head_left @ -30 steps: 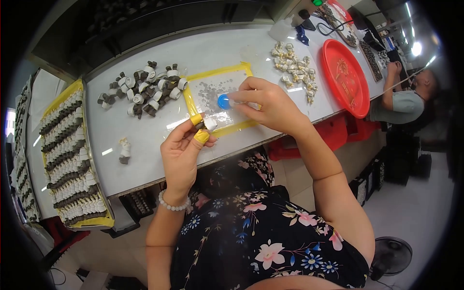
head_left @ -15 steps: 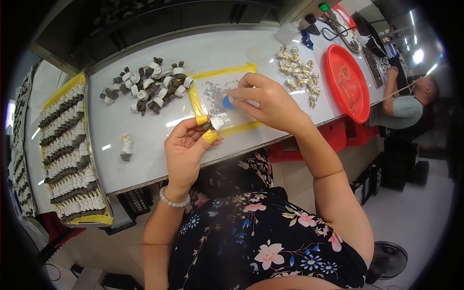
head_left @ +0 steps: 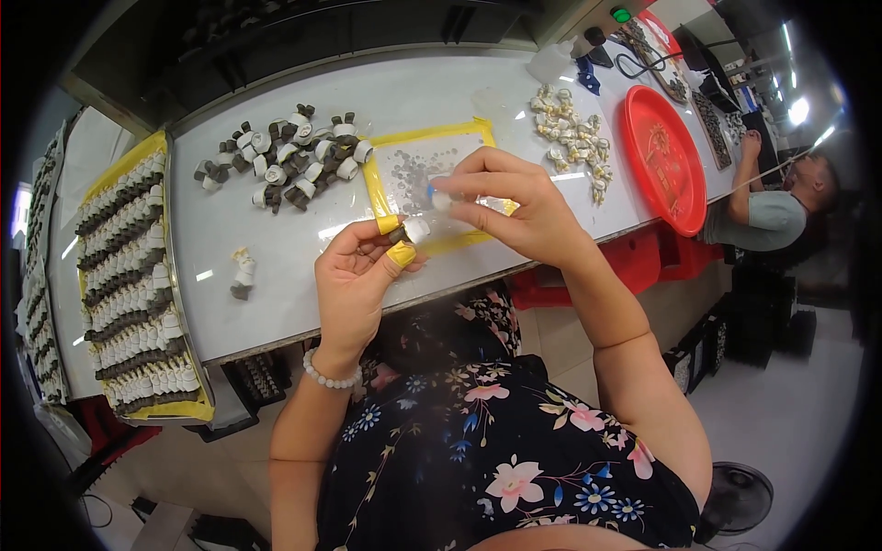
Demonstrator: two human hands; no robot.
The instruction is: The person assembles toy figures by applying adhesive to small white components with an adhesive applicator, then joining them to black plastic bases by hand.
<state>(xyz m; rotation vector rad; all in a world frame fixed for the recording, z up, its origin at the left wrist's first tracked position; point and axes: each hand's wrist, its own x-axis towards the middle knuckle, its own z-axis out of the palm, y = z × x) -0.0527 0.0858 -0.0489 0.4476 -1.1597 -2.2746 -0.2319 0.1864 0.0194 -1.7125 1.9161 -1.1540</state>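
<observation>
My left hand [head_left: 356,275], with yellow tape on thumb and forefinger, pinches a small dark-and-white cylindrical part [head_left: 411,230] above the table's front edge. My right hand [head_left: 514,207] is right beside it, fingers closed on a small white piece with a blue tip [head_left: 438,197] that nearly touches the part. Both hands hover over a yellow-edged clear mat [head_left: 404,165] scattered with tiny grey bits. A pile of dark-and-white parts [head_left: 285,161] lies to the left of the mat.
A yellow-rimmed tray [head_left: 138,275] packed with rows of parts sits at far left. One lone part [head_left: 242,274] stands on the white table. A heap of pale parts [head_left: 574,138] and a red round tray [head_left: 666,151] lie right. Another person [head_left: 781,207] sits far right.
Both hands have drawn slightly nearer to me and closer together; the right hand lifted off the mat with the small blue-tipped piece and brought it up to the part in the left hand.
</observation>
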